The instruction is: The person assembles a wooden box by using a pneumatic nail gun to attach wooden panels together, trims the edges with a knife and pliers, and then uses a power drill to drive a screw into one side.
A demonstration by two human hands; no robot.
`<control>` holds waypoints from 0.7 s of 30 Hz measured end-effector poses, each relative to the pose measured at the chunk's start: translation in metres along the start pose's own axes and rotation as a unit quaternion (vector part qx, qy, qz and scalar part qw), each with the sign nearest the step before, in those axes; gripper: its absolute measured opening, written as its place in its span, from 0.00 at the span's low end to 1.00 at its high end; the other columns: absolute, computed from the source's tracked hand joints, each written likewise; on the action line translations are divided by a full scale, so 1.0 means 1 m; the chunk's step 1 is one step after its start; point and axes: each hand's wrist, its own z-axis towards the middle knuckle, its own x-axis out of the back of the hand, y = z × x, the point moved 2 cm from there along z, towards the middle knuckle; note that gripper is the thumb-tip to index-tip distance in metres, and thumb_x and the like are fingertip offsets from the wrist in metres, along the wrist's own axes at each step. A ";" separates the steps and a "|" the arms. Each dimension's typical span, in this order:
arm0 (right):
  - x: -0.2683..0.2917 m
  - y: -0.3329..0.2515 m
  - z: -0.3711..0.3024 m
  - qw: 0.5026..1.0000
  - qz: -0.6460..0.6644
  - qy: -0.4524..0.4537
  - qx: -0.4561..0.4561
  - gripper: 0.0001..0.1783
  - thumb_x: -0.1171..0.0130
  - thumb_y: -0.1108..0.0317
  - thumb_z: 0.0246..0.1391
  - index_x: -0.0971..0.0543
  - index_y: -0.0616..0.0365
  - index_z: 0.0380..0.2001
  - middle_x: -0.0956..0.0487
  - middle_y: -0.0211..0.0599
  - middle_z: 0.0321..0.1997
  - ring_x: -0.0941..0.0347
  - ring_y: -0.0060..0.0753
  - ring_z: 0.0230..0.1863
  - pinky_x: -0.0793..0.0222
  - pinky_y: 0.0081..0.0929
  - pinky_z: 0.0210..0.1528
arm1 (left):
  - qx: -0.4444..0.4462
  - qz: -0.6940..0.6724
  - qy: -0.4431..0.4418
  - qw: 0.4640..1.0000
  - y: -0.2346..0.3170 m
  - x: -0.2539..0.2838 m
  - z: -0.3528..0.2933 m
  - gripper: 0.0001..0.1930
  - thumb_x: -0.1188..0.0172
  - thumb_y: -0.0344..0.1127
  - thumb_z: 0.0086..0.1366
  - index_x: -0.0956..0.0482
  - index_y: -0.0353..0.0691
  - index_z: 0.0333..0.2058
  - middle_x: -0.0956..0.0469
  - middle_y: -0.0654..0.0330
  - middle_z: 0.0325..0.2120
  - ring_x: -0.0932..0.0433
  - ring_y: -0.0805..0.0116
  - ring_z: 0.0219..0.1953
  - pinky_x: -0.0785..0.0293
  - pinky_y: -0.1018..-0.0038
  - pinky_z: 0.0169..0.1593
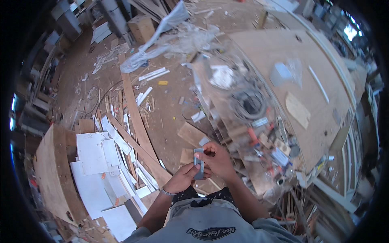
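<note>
A small flat grey-blue bar point(199, 175), shaped like a short oblong block, is held upright in front of my body. My left hand point(182, 178) grips its lower part, with the thumb laid across its face. Around its upper end, my right hand point(219, 160) has closed its thumb and fingers. I cannot tell exactly what kind of thing the bar is. The fingers behind it are partly hidden.
At right, a cluttered workbench point(227, 117) bears coiled cable point(248, 103) and several tools beside a large wooden board point(283, 48). White panels point(92, 152) and long planks point(135, 109) lie at left. Clear plastic sheeting point(162, 44) and scraps litter the floor.
</note>
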 end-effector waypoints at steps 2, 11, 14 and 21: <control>-0.056 -0.013 0.046 0.996 -0.081 -0.013 -0.028 0.09 0.33 0.70 0.56 0.24 0.59 0.34 0.22 0.25 0.30 0.28 0.14 0.30 0.31 0.18 0.34 | -0.032 0.015 0.021 0.999 0.013 0.063 -0.012 0.23 0.58 0.45 0.78 0.29 0.29 0.56 0.19 0.54 0.46 0.19 0.67 0.48 0.25 0.71 0.55; -0.265 -0.067 0.276 0.989 0.005 -0.147 -0.024 0.11 0.34 0.71 0.56 0.21 0.62 0.41 0.18 0.30 0.33 0.26 0.15 0.34 0.30 0.19 0.36 | -0.158 -0.010 0.158 0.975 0.152 0.323 -0.019 0.14 0.45 0.37 0.74 0.19 0.32 0.47 0.15 0.60 0.37 0.18 0.74 0.44 0.23 0.75 0.50; -0.317 -0.045 0.366 0.972 0.029 -0.216 -0.092 0.12 0.35 0.68 0.58 0.19 0.62 0.42 0.19 0.28 0.32 0.27 0.15 0.32 0.30 0.19 0.36 | -0.171 -0.016 0.213 0.962 0.167 0.420 0.021 0.13 0.41 0.37 0.71 0.18 0.33 0.46 0.15 0.60 0.36 0.18 0.76 0.42 0.24 0.76 0.49; -0.442 -0.036 0.624 0.960 -0.104 -0.233 -0.114 0.11 0.35 0.64 0.58 0.19 0.62 0.37 0.20 0.28 0.30 0.27 0.18 0.31 0.31 0.21 0.35 | -0.100 -0.097 0.332 0.933 0.253 0.648 0.126 0.12 0.38 0.37 0.69 0.17 0.34 0.44 0.16 0.62 0.36 0.21 0.78 0.40 0.25 0.77 0.47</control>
